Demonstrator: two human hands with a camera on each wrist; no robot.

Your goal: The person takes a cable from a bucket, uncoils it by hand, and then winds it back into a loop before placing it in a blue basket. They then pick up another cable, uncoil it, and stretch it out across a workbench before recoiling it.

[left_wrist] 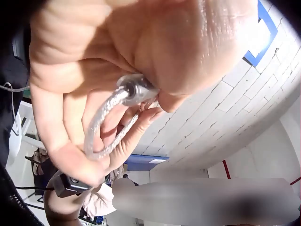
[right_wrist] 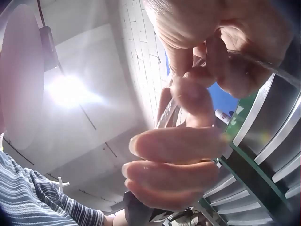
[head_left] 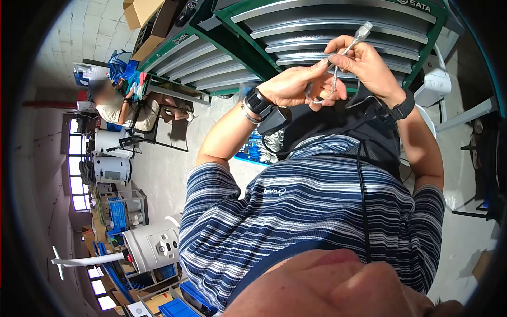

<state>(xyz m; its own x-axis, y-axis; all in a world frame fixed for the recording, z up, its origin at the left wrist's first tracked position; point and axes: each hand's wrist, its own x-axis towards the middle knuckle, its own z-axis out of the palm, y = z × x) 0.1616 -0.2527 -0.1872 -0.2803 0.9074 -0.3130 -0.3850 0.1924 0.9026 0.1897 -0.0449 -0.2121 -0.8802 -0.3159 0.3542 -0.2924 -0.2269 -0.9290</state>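
Both hands meet in front of the chest on a translucent silvery cable [head_left: 334, 84]. The right hand [head_left: 371, 68] pinches it between thumb and fingers, and a plug [head_left: 363, 31] sticks up beyond them. Touching the right fingertips, the left hand [head_left: 296, 87] has its thumb and fingers on another part. The left wrist view shows a clear-covered connector [left_wrist: 137, 89] under the left thumb, with the cable [left_wrist: 95, 127] looping past the curled fingers. In the right wrist view the right hand [right_wrist: 221, 37] partly hides the grip, and the left fingers [right_wrist: 174, 146] face the camera.
Green tool cabinets [head_left: 343, 24] with grey drawers stand just beyond the hands. Below the hands, a blue tray [head_left: 252, 153] holds pale items. At the left are a seated person [head_left: 140, 113], white machines [head_left: 156, 245] and shelves.
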